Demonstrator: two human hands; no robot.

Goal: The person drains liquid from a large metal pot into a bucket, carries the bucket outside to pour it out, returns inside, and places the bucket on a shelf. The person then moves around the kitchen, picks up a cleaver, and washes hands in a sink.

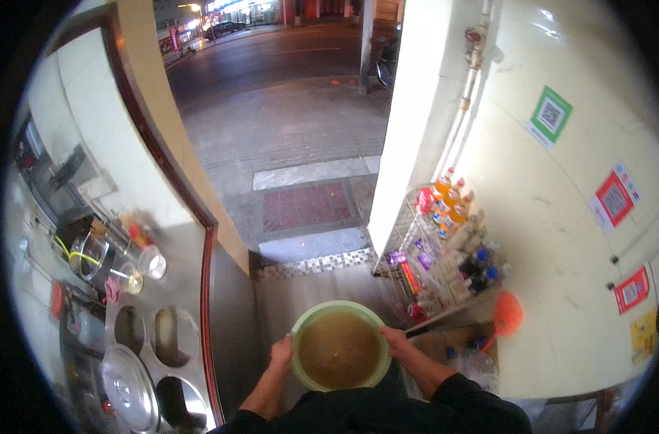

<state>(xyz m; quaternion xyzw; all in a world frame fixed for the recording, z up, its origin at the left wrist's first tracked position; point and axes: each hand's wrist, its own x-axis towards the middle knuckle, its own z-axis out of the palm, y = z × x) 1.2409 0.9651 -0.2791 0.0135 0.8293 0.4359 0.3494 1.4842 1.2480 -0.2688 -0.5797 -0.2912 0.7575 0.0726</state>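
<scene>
A round, pale green basin [383, 364] is held in front of my body, close to my dark clothing. Murky brown liquid [338, 347] fills much of it, with a small pale speck near the middle. My left hand [281, 350] grips the basin's left rim, and my right hand [395, 340] grips the right rim at about the same height. The fingers under the rim are hidden on both sides. The basin looks roughly level.
Ahead, a doorway with a mosaic-tiled sill [318, 264] and a doormat [306, 206] opens onto a street [275, 59]. On the left stands a steel counter [145, 309] with round wells and a metal lid [127, 382]. At right are a wire rack [416, 238] with bottles [449, 209] and an orange plastic scoop [507, 314].
</scene>
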